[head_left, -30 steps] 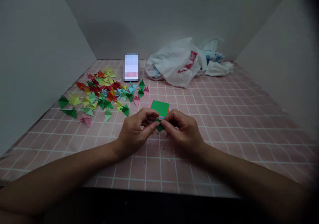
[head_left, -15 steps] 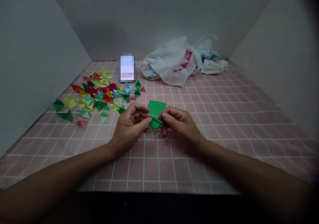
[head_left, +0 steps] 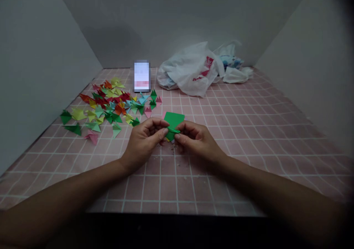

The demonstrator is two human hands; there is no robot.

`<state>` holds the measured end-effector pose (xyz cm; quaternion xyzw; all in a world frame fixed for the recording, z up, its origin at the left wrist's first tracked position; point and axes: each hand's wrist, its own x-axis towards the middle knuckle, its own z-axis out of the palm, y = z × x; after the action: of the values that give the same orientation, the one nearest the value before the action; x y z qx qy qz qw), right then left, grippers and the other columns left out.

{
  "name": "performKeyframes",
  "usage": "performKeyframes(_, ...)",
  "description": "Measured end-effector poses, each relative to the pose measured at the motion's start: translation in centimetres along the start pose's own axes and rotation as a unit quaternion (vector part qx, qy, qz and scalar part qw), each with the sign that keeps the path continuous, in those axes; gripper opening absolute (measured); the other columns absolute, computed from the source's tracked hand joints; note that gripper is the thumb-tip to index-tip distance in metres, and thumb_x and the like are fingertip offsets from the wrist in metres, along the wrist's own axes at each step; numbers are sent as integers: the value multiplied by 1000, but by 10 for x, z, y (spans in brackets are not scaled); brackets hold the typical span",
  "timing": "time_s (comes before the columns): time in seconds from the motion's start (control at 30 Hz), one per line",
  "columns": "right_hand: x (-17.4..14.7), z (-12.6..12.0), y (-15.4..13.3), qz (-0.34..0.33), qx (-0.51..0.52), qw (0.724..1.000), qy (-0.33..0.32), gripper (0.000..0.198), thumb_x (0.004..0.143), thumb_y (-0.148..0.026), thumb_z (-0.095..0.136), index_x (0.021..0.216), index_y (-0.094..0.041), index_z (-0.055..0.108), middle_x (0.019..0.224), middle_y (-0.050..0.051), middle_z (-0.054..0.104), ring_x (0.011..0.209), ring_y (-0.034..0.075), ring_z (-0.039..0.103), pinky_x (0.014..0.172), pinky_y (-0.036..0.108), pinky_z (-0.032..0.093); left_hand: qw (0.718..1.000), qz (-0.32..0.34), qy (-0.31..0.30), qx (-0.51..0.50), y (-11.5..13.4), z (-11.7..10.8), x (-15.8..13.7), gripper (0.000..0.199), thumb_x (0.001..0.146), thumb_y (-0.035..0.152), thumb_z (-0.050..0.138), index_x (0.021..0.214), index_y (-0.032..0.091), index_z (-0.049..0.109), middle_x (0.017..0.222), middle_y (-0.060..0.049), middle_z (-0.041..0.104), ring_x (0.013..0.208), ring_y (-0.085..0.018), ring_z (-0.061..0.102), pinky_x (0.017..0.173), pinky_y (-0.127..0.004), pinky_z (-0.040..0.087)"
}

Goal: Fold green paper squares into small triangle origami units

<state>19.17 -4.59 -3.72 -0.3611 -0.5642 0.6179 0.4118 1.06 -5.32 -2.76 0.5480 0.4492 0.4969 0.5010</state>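
A small folded piece of green paper (head_left: 173, 130) is held between my two hands at the middle of the table. My left hand (head_left: 148, 136) pinches its left end between thumb and fingers. At the other end, the thumb and fingertips of my right hand (head_left: 195, 140) close on it. Just behind lies a stack of square paper (head_left: 174, 118), green on top with a pink edge showing at the left. The fingers partly cover the folded piece, so its full shape is hidden.
Many folded paper cranes (head_left: 107, 107) in several colours spread over the left of the tiled-pattern tablecloth (head_left: 235, 131). A lit phone (head_left: 141, 75) stands behind them. White plastic bags (head_left: 190, 68) lie along the back wall. Walls close in both sides.
The folded green paper has turned in my fingers and now shows a narrow, nearly level fold. My right hand has shifted slightly left and down; the left stays at its end.
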Motion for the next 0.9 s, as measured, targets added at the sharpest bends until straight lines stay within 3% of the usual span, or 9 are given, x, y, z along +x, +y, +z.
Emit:
performKeyframes(0.5,-2,0,1,8,-9,1000,9,19,87,-31,63,75,-18,54,64,-3,58,51,9,52,50,24,40,996,47,-22,69,-1,0,-1,12,79,17,70,90,16,65,73,1,66,60,-9,60,56,-19,52)
performKeyframes(0.67,-1,2,1,1,-14,1000,12,13,84,-29,65,84,-19,58,65,-5,56,52,9,53,50,24,42,997,38,-25,58,-1,0,0,8,80,19,69,85,15,64,66,2,62,56,-8,58,53,-18,49)
performKeyframes(0.9,0,0,5,3,3,1000,20,13,86,-28,65,81,-18,58,63,-4,57,51,9,53,50,24,41,999,27,-28,19,-5,1,2,11,76,17,71,85,15,63,68,2,63,58,-8,58,55,-18,51)
